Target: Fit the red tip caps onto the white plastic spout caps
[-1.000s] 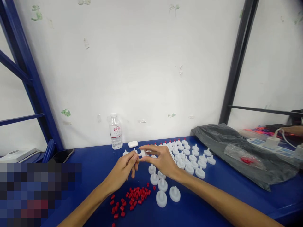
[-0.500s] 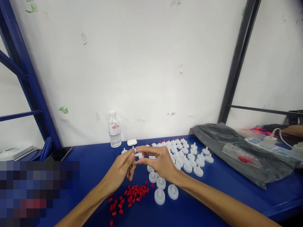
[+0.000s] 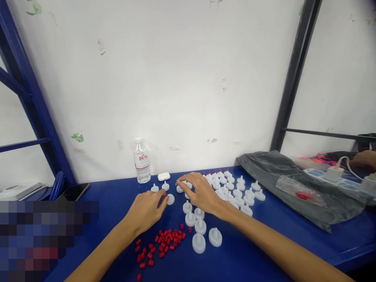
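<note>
My left hand (image 3: 148, 209) pinches a small red cap at the tip of a white nozzle lid (image 3: 170, 199), low over the blue table. The lid's round base shows just right of my fingertips. My right hand (image 3: 202, 192) hovers over a group of white nozzle lids (image 3: 190, 219), its thumb and forefinger apart. Nothing shows between them, though some lids are hidden beneath that hand. Loose red caps (image 3: 169, 237) lie scattered in front of my left hand. Two white lids (image 3: 165, 186) without red caps stand just beyond its fingers.
A water bottle (image 3: 142, 161) and a white oval case (image 3: 163, 176) stand near the wall. Red-tipped lids (image 3: 221, 173) line the back of the table (image 3: 117, 203). To the right lie a grey plastic bag (image 3: 273, 176) and a power strip (image 3: 323, 178); a phone (image 3: 75, 192) is at left.
My hands have moved apart from a shared hold on a white lid. That lid, in my left hand, is lower and shows a red tip; my right hand has opened over the lids.
</note>
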Demonstrator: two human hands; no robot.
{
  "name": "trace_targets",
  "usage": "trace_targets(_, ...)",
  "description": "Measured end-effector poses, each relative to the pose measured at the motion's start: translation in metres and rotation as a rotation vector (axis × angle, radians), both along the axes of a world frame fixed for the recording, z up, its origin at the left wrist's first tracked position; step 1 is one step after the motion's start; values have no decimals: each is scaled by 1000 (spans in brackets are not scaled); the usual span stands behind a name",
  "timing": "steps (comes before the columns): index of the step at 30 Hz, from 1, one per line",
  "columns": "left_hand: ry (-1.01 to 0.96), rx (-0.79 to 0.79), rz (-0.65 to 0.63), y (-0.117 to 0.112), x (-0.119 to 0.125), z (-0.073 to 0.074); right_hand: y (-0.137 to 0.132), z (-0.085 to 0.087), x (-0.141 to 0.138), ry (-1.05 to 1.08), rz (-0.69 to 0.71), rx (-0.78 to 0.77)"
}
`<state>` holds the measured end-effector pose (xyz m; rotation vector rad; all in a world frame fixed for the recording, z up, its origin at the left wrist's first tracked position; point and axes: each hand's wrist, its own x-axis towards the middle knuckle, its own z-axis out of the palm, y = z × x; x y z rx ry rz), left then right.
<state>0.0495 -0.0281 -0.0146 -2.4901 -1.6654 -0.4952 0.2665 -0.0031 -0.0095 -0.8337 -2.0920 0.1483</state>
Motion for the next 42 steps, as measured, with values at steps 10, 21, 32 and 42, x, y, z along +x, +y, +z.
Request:
trace_targets(10, -46, 121, 23, 5, 3, -3, -18, 5, -7, -285, 181, 90)
trace_targets(21, 213, 208, -126, 36, -18, -39, -14, -1, 0, -466, 87, -93)
trace_targets(32, 251, 195, -131, 36, -15, -39, -12, 3, -1, -454, 12, 30)
trace_targets(42, 21, 182, -210, 22, -5, -17, -13, 14, 13, -500, 332, -74)
